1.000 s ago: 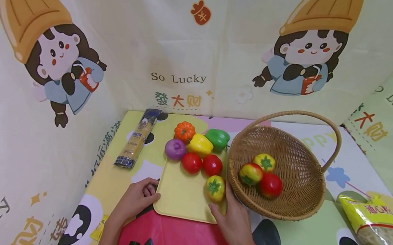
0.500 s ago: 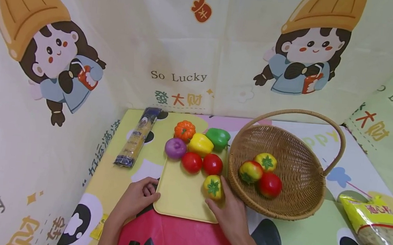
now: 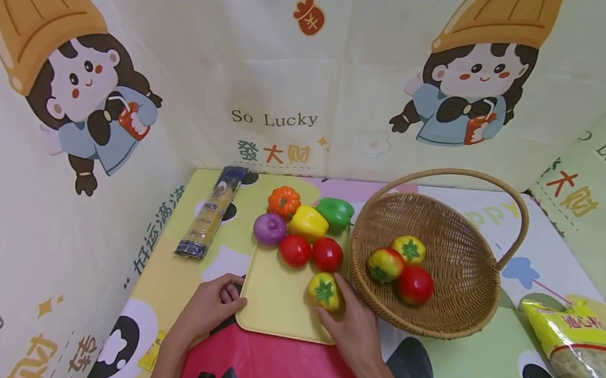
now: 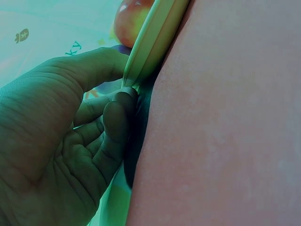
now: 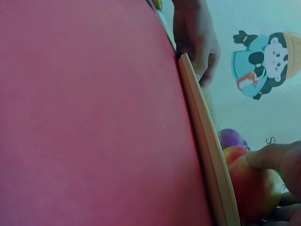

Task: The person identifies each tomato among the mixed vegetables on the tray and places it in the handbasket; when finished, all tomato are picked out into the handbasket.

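Note:
In the head view my right hand holds a yellow-and-red toy fruit with a green leafy top between thumb and fingers, low over the front right of the yellow tray. The right wrist view shows the thumb pressed against the fruit's red-yellow side. At the tray's left edge, my left hand pinches the rim, other fingers curled. Behind the held fruit sit two red tomatoes, a yellow bell pepper, a purple onion, an orange pumpkin and a green bell pepper.
A wicker basket with a tall handle stands right beside the tray, with two yellow-red fruits and a red tomato inside. A pasta packet lies left, a yellow-topped bag far right. Patterned cloth walls stand around.
My right hand has closed its fingers around the yellow-and-red fruit and shifted it slightly left, away from the basket. The left hand stays at the tray's edge.

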